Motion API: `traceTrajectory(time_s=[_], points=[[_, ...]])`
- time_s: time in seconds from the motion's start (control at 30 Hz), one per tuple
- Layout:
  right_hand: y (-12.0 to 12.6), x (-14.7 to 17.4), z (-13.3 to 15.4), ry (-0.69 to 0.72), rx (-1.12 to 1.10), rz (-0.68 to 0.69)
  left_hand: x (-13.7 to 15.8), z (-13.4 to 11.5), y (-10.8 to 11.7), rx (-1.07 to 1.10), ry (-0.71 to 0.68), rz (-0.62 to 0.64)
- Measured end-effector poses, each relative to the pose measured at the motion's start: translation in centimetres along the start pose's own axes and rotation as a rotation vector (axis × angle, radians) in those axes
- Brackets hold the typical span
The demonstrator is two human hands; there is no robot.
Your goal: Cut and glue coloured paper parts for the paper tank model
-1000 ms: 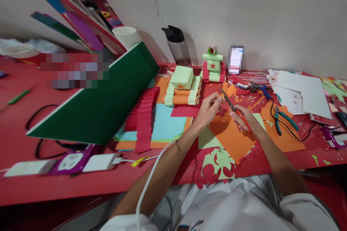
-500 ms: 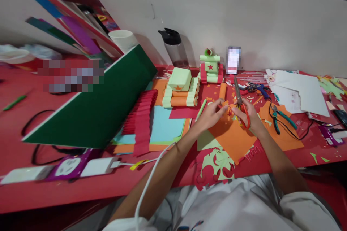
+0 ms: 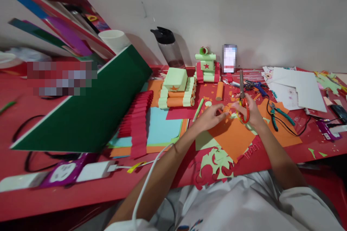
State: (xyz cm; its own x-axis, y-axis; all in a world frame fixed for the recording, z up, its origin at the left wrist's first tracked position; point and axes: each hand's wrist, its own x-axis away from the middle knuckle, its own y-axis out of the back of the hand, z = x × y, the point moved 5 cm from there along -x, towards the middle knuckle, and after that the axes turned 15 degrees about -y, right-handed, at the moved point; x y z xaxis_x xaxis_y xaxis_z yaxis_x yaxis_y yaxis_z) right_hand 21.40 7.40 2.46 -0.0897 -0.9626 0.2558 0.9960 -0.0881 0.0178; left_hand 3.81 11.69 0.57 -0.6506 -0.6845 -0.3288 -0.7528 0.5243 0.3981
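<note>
My right hand (image 3: 252, 110) grips scissors (image 3: 245, 110) by their red and yellow handles. Their blades point away toward the wall. To the left, my left hand (image 3: 213, 117) hovers over paper scraps, fingers curved and thumb apart; nothing shows between them. Beneath both hands lies an orange paper sheet (image 3: 230, 139). Beyond the left hand stands a rolled orange paper tube (image 3: 219, 91), with a light green pen (image 3: 199, 108) nearby. A green and orange paper tank model (image 3: 176, 90) sits left of the tube, and a smaller green and red one (image 3: 207, 66) stands behind.
A tilted green board (image 3: 89, 104) fills the left side, with pleated red paper (image 3: 139, 119) beside it. Pliers (image 3: 280, 113), white card (image 3: 310, 88) and a propped phone (image 3: 229, 59) surround the work area. A white cable (image 3: 151, 173) crosses my left forearm.
The scissors have turned more upright in my right hand. My left hand has drawn slightly away from the scissors. The whole view has shifted a little.
</note>
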Motion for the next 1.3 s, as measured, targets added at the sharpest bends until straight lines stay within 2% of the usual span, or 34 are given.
traceTrajectory(time_s=[0.17,0.47,0.77,1.03,1.2,1.3], points=[[-1.28,0.20,-0.71,-0.021,0.040,0.063,-0.02,-0.43,-0.28,0.046,0.003,0.048],[-1.16,0.24,-0.67,-0.039,0.058,0.078,0.06,-0.16,-0.23,0.068,-0.016,0.084],[-1.25,0.18,-0.86,-0.005,0.024,0.080,-0.10,0.49,0.43,0.166,0.008,-0.138],[-1.27,0.19,-0.87,-0.015,0.007,0.083,-0.16,0.11,0.19,0.203,-0.018,-0.129],[-1.34,0.23,-0.68,-0.001,0.007,0.086,-0.22,0.05,-0.07,0.303,0.026,-0.132],[-1.28,0.41,-0.43,-0.007,0.008,0.097,-0.27,0.12,-0.07,0.366,0.060,-0.174]])
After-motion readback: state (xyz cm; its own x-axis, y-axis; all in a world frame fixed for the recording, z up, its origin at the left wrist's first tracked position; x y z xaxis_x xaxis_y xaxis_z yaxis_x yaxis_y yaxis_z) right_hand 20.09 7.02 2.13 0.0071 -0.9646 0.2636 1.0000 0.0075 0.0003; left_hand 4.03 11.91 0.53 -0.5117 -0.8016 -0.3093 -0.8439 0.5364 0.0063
